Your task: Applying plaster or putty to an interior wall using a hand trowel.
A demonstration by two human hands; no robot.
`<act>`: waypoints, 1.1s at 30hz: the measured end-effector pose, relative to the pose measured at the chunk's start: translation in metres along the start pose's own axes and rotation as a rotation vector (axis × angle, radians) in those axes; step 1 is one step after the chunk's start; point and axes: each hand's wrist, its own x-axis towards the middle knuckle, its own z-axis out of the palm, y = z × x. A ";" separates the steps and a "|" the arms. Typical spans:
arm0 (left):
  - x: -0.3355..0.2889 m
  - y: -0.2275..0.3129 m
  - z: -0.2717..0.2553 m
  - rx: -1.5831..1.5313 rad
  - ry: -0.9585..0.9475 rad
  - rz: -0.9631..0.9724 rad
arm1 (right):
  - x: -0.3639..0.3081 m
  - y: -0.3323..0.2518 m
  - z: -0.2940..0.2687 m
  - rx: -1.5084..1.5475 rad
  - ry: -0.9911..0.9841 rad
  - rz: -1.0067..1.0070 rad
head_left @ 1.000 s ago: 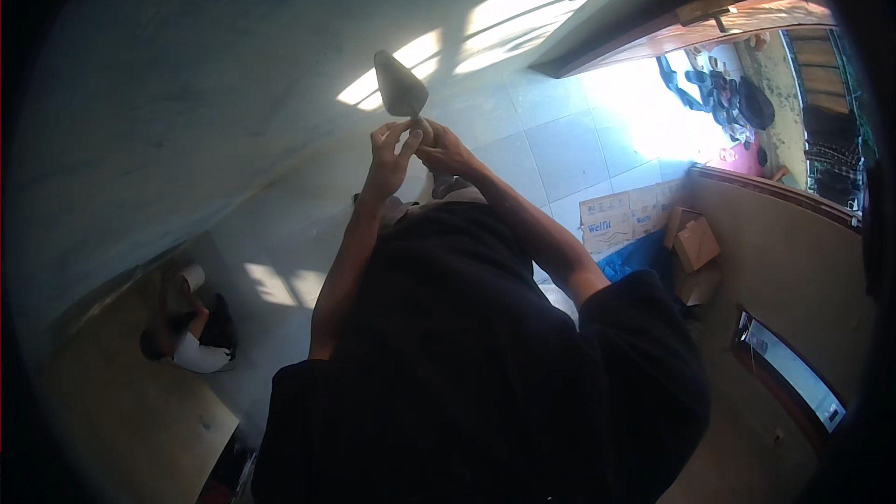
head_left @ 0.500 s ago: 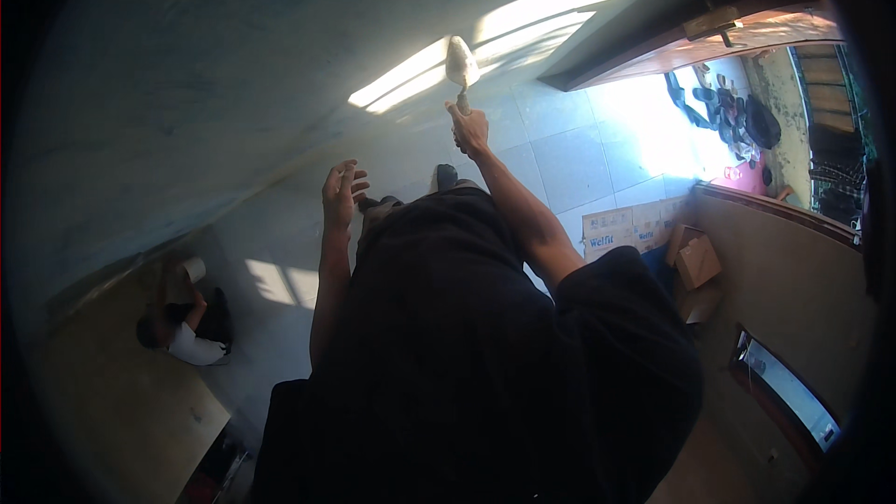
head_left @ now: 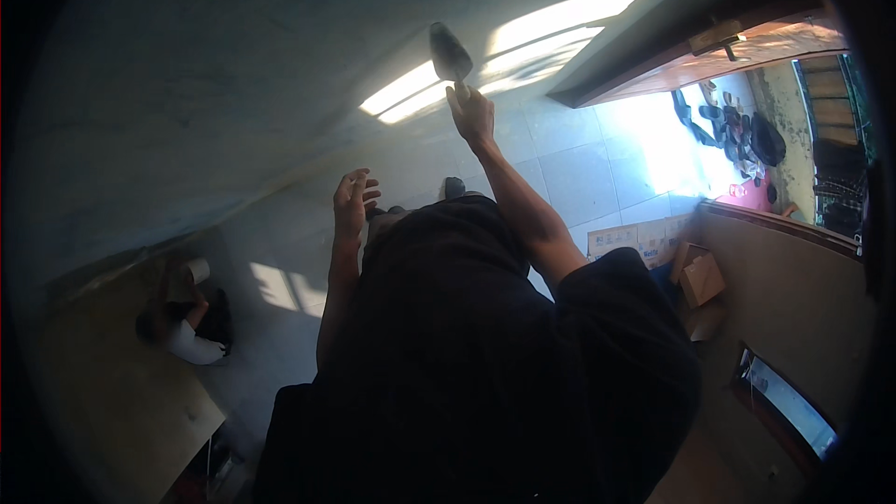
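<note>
Right hand (head_left: pixel 474 118) curls its fingers round the trowel (head_left: pixel 450 54), blade beyond them; left hand (head_left: pixel 351 203), fingers loosely spread; slack grip could twist that blade!

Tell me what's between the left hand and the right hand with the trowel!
In the head view, just pale tiled floor shows between the left hand and the right hand, which grasps the trowel.
</note>
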 end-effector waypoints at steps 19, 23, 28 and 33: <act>0.006 -0.001 -0.004 -0.016 0.014 0.028 | 0.007 -0.020 0.007 0.130 -0.068 -0.061; 0.014 -0.020 -0.025 0.025 0.063 0.006 | 0.008 -0.012 0.009 0.073 -0.051 -0.075; 0.025 -0.124 -0.085 0.113 0.210 -0.351 | 0.010 -0.027 -0.001 0.044 -0.048 -0.078; -0.007 -0.219 -0.130 0.218 0.319 -0.547 | 0.014 -0.039 -0.007 0.005 -0.057 -0.060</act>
